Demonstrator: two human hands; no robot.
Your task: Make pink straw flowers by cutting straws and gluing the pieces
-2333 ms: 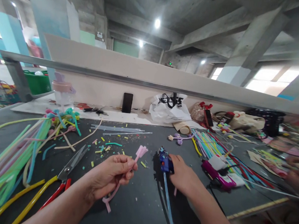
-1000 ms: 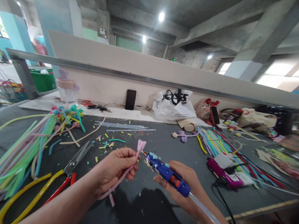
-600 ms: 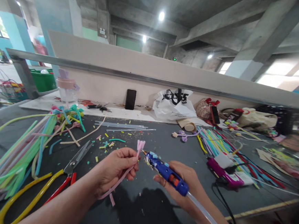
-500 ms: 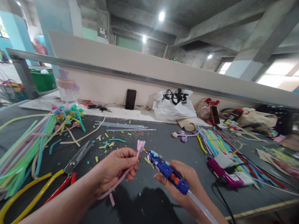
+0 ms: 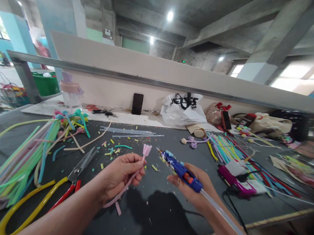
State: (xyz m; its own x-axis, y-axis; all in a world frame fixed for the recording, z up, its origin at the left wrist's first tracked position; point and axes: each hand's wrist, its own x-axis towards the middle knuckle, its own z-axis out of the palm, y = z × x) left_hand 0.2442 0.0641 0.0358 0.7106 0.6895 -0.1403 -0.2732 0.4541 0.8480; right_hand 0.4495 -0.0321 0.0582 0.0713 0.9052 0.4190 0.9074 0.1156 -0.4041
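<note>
My left hand (image 5: 127, 173) pinches a pink pipe cleaner (image 5: 127, 186) near its top, where short pink pieces fan out like a small tuft. Its long stem hangs down past my wrist. In my right hand (image 5: 195, 187) is a blue glue gun (image 5: 181, 171), its nozzle pointing left toward the tuft with a gap between them. A clear glue stick (image 5: 227, 222) sticks out of the gun's rear end. Scissors (image 5: 81, 167) with yellow and red handles lie spread beside my left forearm.
Bundles of coloured pipe cleaners lie at left (image 5: 23, 161) and right (image 5: 225, 148). Clear glue sticks (image 5: 131, 131) and small cut scraps are strewn mid-table. A purple power strip (image 5: 235, 182) with cords sits at right. At the back stand a phone (image 5: 137, 104) and a white bag (image 5: 183, 110).
My right hand has drawn the glue gun to the right, away from the pink tuft. My left hand stays nearly in place, with the tuft slightly higher.
</note>
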